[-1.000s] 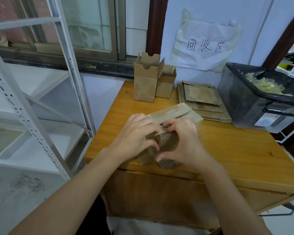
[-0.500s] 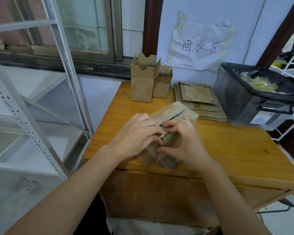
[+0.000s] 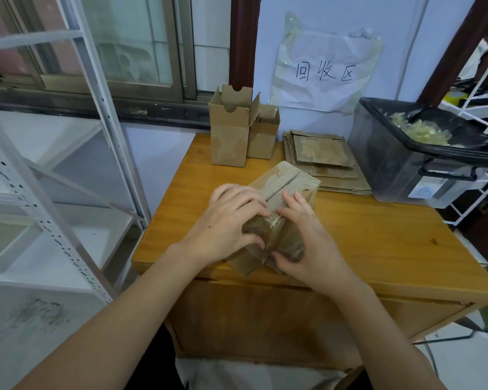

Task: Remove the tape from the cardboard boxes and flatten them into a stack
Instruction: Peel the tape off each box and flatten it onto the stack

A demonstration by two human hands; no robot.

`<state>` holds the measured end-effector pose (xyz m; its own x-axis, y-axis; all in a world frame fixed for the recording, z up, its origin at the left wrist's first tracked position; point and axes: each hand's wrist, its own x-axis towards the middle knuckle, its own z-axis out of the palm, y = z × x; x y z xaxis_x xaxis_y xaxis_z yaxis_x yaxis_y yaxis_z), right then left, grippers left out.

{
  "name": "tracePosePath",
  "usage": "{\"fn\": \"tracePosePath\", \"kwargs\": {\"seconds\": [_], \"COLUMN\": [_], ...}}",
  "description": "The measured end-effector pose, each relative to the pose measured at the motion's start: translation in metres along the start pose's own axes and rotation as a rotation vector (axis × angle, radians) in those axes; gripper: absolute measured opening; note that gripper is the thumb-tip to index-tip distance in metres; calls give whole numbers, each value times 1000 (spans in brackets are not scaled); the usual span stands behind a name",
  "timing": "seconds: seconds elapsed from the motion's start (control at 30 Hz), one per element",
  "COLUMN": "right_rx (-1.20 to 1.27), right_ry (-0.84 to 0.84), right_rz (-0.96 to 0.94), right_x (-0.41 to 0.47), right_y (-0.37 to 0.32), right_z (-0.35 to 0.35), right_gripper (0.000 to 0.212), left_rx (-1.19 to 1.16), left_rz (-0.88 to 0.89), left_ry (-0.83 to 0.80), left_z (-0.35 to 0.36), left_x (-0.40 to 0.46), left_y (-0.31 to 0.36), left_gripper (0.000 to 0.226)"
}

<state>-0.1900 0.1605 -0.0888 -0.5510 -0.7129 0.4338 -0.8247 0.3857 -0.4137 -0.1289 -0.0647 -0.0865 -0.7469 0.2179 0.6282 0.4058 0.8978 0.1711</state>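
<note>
A brown cardboard box (image 3: pixel 286 180) lies on its side near the front of the wooden table (image 3: pixel 378 237), its taped seam facing up. My left hand (image 3: pixel 228 226) grips the near left of the box. My right hand (image 3: pixel 307 237) presses on the near right of it, fingers spread at the seam beside a lifted bit of tape (image 3: pixel 275 219). A stack of flattened cardboard (image 3: pixel 321 153) lies at the back of the table. Two upright opened boxes (image 3: pixel 228 136) stand at the back left.
A dark plastic bin (image 3: pixel 400 170) holding crumpled tape stands at the table's back right. A white metal shelving rack (image 3: pixel 54 170) is left of the table. A paper sign (image 3: pixel 321 71) hangs on the wall, and a white wire rack (image 3: pixel 479 108) stands far right.
My right hand's fingers have opened from a pinch at the seam to a flatter spread over the box. The box has shifted slightly under both hands.
</note>
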Motion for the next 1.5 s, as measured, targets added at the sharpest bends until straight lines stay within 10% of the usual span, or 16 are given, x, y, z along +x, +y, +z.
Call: {"fn": "tracePosePath", "kwargs": {"seconds": [0.37, 1.5], "right_rx": [70, 154], "right_ry": [48, 24], "right_rz": [16, 50], "right_x": [2, 0], "right_y": [3, 5], "right_z": [3, -1], "right_gripper": [73, 72], "left_rx": [55, -283], "left_rz": [113, -154], "left_ry": [210, 116], "left_z": [8, 13], "left_x": [1, 8], "left_y": [3, 4], "left_gripper": [23, 58]}}
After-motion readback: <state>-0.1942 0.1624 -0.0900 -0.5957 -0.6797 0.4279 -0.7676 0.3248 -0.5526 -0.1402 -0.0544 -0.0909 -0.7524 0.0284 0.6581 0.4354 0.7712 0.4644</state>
